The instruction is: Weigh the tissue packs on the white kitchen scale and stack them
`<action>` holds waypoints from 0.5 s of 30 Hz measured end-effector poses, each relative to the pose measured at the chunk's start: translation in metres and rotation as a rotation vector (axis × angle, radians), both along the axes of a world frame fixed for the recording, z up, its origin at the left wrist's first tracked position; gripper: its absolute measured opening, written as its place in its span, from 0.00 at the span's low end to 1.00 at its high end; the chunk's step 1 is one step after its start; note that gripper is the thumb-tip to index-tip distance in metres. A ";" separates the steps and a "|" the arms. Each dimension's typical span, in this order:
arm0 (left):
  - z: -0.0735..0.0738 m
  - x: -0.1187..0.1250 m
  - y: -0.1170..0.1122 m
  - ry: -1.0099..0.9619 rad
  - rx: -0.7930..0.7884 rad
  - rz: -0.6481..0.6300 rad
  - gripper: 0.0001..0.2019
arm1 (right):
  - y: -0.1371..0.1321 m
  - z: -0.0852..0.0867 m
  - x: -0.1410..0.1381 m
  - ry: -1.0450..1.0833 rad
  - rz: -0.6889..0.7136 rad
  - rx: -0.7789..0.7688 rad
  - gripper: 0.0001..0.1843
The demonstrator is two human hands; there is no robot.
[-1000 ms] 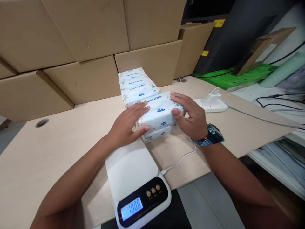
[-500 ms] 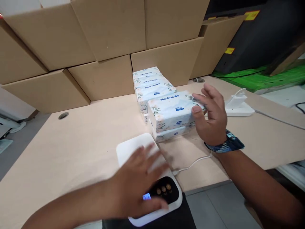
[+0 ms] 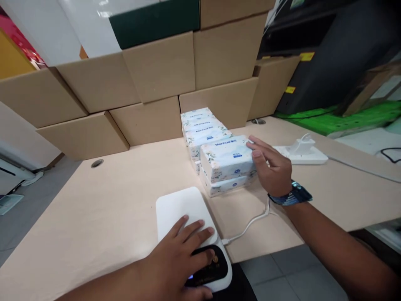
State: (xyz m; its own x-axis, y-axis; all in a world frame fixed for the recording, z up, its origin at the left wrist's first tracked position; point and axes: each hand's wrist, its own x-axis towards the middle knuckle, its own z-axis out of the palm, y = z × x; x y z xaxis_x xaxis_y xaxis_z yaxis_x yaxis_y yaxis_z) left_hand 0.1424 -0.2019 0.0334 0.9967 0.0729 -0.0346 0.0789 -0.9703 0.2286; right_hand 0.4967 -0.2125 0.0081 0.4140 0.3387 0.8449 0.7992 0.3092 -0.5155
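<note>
My left hand [image 3: 184, 255] lies spread over a white digital scale [image 3: 175, 205] with a glossy black control panel. Its fingers reach onto the white platform and panel, and the thumb is near the front edge. Part of a lit blue display shows beneath the hand. My right hand [image 3: 273, 169] is closed against the right end of a tissue pack [image 3: 230, 161], thumb on the near side and fingers on the far top edge. That pack, white with a floral print, rests on another tissue pack [image 3: 233, 186]. More tissue packs [image 3: 203, 129] stand in a row behind.
Cardboard boxes [image 3: 153, 121] form a wall at the back of the wooden desk [image 3: 131, 188]. A white power strip [image 3: 308, 156] with a plugged-in adapter lies to the right. A white cable [image 3: 250, 223] runs from the scale. Cable holes [image 3: 97, 163] pierce the desktop.
My left hand has settled onto the scale, its fingers now sharp rather than blurred. My right hand has closed in on the tissue pack's end. The camera view has tilted up.
</note>
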 end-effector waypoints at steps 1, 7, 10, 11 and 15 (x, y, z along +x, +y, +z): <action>0.006 0.001 0.001 0.016 -0.044 0.014 0.29 | 0.001 0.000 -0.001 0.013 0.001 -0.010 0.19; 0.040 0.029 0.022 -0.019 -0.685 0.269 0.23 | 0.012 -0.014 0.005 0.423 0.168 0.007 0.33; 0.038 0.063 0.049 -0.258 -1.024 0.654 0.33 | 0.021 -0.022 0.023 0.785 0.356 -0.077 0.37; 0.034 0.076 0.060 -0.368 -1.127 0.793 0.35 | 0.023 -0.022 0.029 0.871 0.440 -0.153 0.37; 0.021 0.130 0.106 -0.695 -1.503 1.104 0.38 | 0.028 -0.010 0.034 1.016 0.805 -0.458 0.33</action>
